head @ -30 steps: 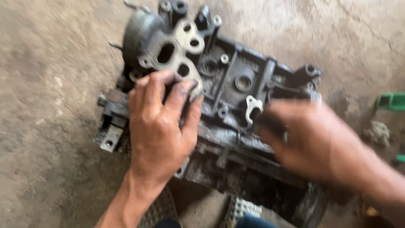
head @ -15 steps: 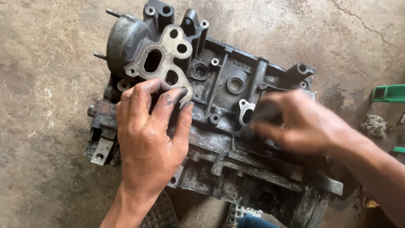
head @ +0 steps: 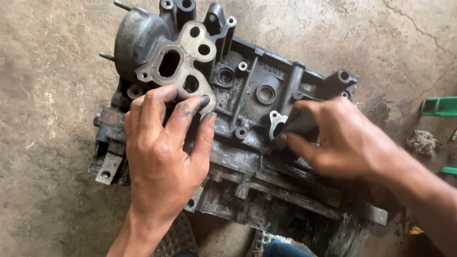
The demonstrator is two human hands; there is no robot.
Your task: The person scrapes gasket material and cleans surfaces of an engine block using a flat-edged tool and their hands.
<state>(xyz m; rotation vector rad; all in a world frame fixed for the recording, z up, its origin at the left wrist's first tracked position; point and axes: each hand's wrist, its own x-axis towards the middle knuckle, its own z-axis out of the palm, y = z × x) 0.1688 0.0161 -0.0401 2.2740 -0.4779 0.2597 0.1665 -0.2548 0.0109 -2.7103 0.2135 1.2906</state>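
Observation:
A grimy grey engine block (head: 247,95) lies on a concrete floor, filling the middle of the head view. My left hand (head: 164,147) rests flat on its left part, fingers spread just below a pale flange with oval holes (head: 183,64). My right hand (head: 340,138) is closed around a dark piece of abrasive or cloth (head: 297,124), pressed against the block beside a small pale bracket (head: 276,120). What the dark piece is exactly cannot be told.
The bare concrete floor (head: 47,95) surrounds the block. A green plastic object (head: 440,105) lies at the right edge, with a grey dirty lump (head: 421,142) below it. A ribbed sandal (head: 176,238) shows at the bottom.
The view has shifted, so the block sits lower and more central. My right hand has slid slightly left along the block with the dark piece; my left hand stays planted.

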